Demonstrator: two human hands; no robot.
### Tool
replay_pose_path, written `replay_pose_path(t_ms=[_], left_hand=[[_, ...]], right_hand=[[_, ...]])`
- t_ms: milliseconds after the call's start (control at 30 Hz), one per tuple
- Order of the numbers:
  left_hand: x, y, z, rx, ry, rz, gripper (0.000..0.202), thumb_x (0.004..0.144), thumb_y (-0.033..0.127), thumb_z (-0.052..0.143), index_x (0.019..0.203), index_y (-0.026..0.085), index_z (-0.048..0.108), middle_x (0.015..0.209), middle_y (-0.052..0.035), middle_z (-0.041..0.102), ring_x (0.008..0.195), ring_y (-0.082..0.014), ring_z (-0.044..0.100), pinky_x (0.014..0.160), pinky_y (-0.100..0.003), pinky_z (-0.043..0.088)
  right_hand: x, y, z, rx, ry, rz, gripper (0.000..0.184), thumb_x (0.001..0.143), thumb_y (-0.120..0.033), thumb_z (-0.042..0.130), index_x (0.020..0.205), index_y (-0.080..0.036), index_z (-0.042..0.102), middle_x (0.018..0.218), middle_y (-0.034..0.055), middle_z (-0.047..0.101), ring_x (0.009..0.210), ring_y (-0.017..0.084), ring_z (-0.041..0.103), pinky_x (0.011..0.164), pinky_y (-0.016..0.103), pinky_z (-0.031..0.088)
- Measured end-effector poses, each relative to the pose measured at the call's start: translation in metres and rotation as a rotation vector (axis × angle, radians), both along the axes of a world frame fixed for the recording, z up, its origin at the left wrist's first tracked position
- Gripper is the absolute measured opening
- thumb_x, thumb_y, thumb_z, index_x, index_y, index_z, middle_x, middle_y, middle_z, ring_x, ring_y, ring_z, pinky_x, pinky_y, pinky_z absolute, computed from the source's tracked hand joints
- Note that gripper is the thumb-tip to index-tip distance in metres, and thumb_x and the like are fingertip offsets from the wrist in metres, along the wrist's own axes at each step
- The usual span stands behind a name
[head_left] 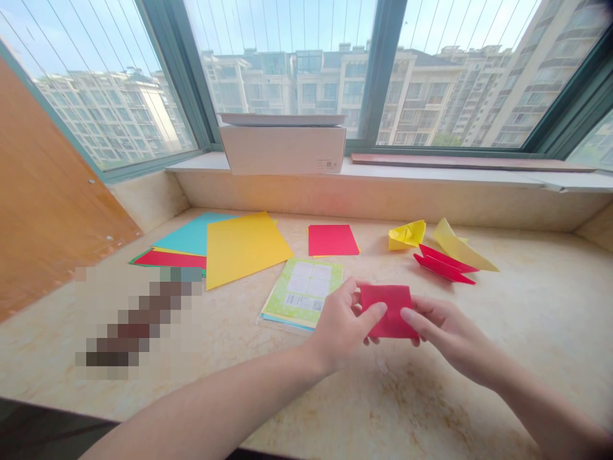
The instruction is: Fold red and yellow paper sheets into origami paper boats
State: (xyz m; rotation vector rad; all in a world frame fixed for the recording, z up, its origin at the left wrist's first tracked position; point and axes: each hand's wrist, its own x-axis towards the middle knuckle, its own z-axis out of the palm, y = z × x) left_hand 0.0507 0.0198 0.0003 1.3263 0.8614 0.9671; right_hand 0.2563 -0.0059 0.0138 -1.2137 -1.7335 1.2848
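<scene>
Between my two hands, above the stone-patterned ledge, is a small folded piece of red paper (390, 322), roughly rectangular. My left hand (347, 319) pinches its left side, thumb on the front and fingers behind. On the right side my right hand (438, 326) grips it the same way, thumb pressed on the face. The fingers behind the paper are partly hidden. A clear packet of paper with a green patterned cover (301, 287) lies just beyond and left of my left hand. Folded red paper shapes (445, 265) rest beyond my right hand.
A yellow folded paper (406, 236) and a pale yellow one (462, 246) lie at the back right. Red square sheets (332, 239), a large yellow sheet (246, 249) and blue sheets (191, 233) spread leftward. A white box (285, 147) stands on the windowsill. A blurred patch covers the left.
</scene>
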Motion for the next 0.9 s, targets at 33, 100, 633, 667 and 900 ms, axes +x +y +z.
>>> replay_pose_path(t_ms=[33,100,633,667,900], left_hand=[[0.000,0.000,-0.001,-0.003,0.014,-0.022,0.033,0.086,0.035,0.072,0.108,0.016,0.058,0.075,-0.0018,0.069,0.046,-0.0109,0.062,0.039,-0.017,0.044],[0.001,-0.002,-0.002,-0.010,0.030,-0.070,0.031,0.086,0.034,0.072,0.106,0.015,0.059,0.076,-0.0030,0.070,0.047,-0.0110,0.062,0.039,-0.018,0.044],[0.004,-0.003,-0.008,-0.055,0.030,-0.142,0.030,0.093,0.042,0.062,0.094,0.012,0.065,0.065,-0.0033,0.066,0.048,-0.0123,0.061,0.047,-0.022,0.048],[0.003,-0.003,-0.007,-0.042,0.039,-0.111,0.031,0.093,0.043,0.062,0.091,0.013,0.065,0.063,-0.0030,0.065,0.048,-0.0124,0.061,0.046,-0.022,0.047],[-0.002,-0.001,-0.001,0.101,0.167,0.094,0.023,0.090,0.038,0.068,0.089,0.015,0.067,0.078,-0.0040,0.071,0.066,-0.0150,0.063,0.056,-0.023,0.047]], right_hand=[[-0.001,0.001,-0.001,-0.011,0.034,-0.044,0.033,0.100,-0.051,0.058,0.112,-0.024,0.071,0.088,0.0039,0.072,0.072,0.016,0.061,0.063,0.027,0.049],[0.000,0.003,-0.004,-0.038,0.096,-0.122,0.033,0.097,-0.051,0.063,0.116,-0.024,0.069,0.089,0.0043,0.074,0.074,0.017,0.065,0.065,0.029,0.052],[0.004,0.005,-0.008,-0.030,0.141,-0.189,0.026,0.094,-0.048,0.069,0.094,-0.022,0.069,0.084,0.0039,0.075,0.077,0.019,0.069,0.070,0.029,0.053],[0.004,0.005,-0.008,-0.031,0.143,-0.175,0.025,0.094,-0.047,0.069,0.094,-0.022,0.068,0.082,0.0030,0.074,0.076,0.018,0.068,0.069,0.028,0.053],[-0.003,-0.001,0.000,-0.118,0.090,0.060,0.027,0.097,-0.048,0.065,0.104,-0.022,0.068,0.096,0.0052,0.074,0.081,0.018,0.066,0.077,0.031,0.054]])
